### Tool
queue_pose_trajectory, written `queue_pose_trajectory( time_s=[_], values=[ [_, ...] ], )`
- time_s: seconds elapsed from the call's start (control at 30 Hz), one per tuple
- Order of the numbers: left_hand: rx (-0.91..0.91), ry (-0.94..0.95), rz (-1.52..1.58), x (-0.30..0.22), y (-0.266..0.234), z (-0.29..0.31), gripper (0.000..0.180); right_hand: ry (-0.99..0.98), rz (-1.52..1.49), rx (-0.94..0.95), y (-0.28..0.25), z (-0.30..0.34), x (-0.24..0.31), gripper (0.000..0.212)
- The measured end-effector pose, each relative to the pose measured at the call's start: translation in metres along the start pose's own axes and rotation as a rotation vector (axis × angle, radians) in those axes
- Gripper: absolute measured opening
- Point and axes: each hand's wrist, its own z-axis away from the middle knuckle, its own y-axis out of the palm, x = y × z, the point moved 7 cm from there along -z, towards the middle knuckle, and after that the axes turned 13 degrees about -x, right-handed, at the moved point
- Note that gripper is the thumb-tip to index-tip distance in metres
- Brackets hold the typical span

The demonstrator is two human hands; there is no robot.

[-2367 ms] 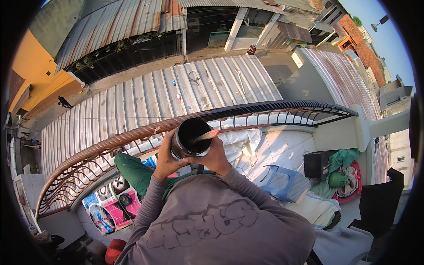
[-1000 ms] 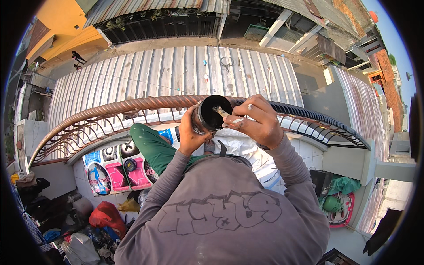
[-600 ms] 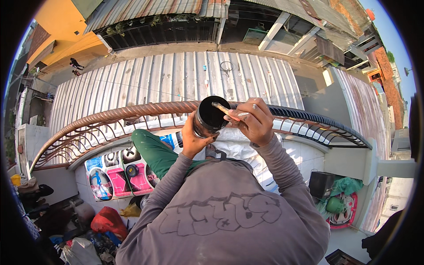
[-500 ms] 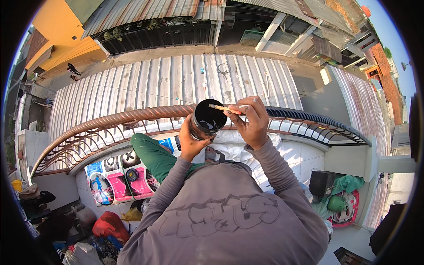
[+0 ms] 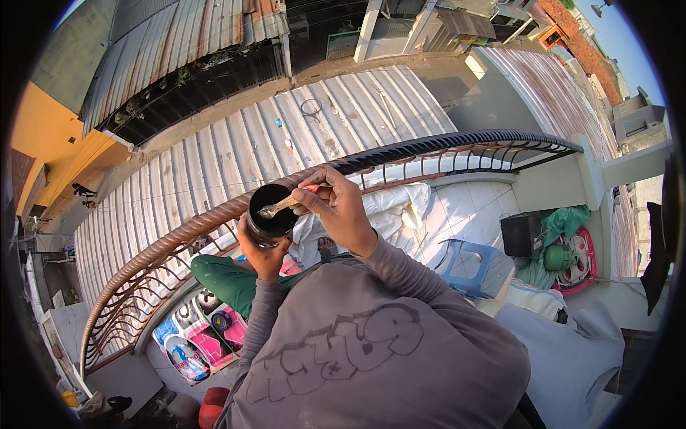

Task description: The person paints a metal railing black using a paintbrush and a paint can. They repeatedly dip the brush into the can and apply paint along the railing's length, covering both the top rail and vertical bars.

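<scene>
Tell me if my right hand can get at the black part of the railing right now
Probably yes: your right hand looks close to the black part of the railing, with nothing visible between them, though it holds a brush.

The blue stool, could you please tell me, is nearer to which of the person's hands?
The right hand: it holds the brush, up and to the left of the blue stool in the picture. The left hand, gripping the dark can, is farther left.
</scene>
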Motion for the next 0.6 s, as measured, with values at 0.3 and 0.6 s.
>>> queue_pose_trajectory(
  time_s=[0.3, 0.6],
  values=[
    [0.022, -0.014, -0.12, -0.007, -0.01, 0.013, 0.097, 0.196, -0.16, 0.079, -0.002, 0.007, -0.023, 0.02],
    [0.038, -0.148, 0.027, 0.01, -0.012, 0.021, 0.103, -0.247, 0.217, 0.085, 0.001, 0.022, 0.008, 0.024]
  ],
)
